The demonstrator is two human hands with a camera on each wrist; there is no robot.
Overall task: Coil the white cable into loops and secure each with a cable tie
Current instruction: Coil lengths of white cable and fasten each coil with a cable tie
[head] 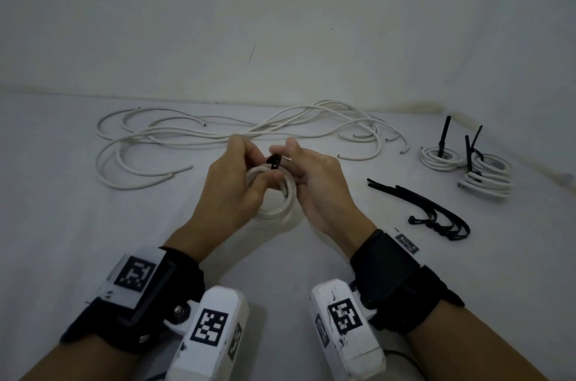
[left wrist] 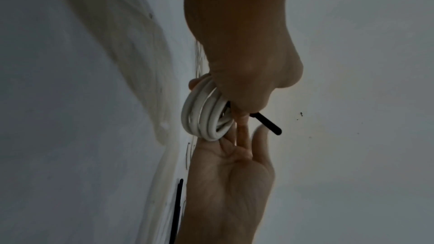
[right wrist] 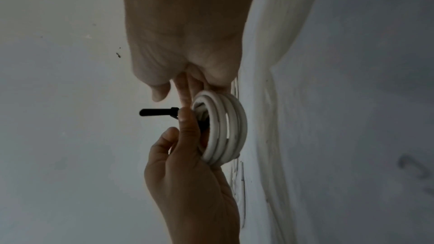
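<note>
A small coil of white cable (head: 276, 197) is held above the white surface at centre. My left hand (head: 249, 162) grips the coil, thumb laid across its top loops and fingers curled behind. A black cable tie (head: 274, 161) wraps the coil's upper edge. My right hand (head: 288, 156) pinches the tie beside its head. In the left wrist view the coil (left wrist: 206, 116) shows several loops and the tie's tail (left wrist: 267, 123) sticks out free past the fingers. The right wrist view shows the same coil (right wrist: 223, 129) and tie tail (right wrist: 155, 112).
Loose white cable (head: 218, 131) sprawls along the back near the wall. Two tied coils (head: 439, 158) (head: 489, 176) sit at the far right with tie tails standing up. Several spare black ties (head: 436, 212) lie right of my right wrist.
</note>
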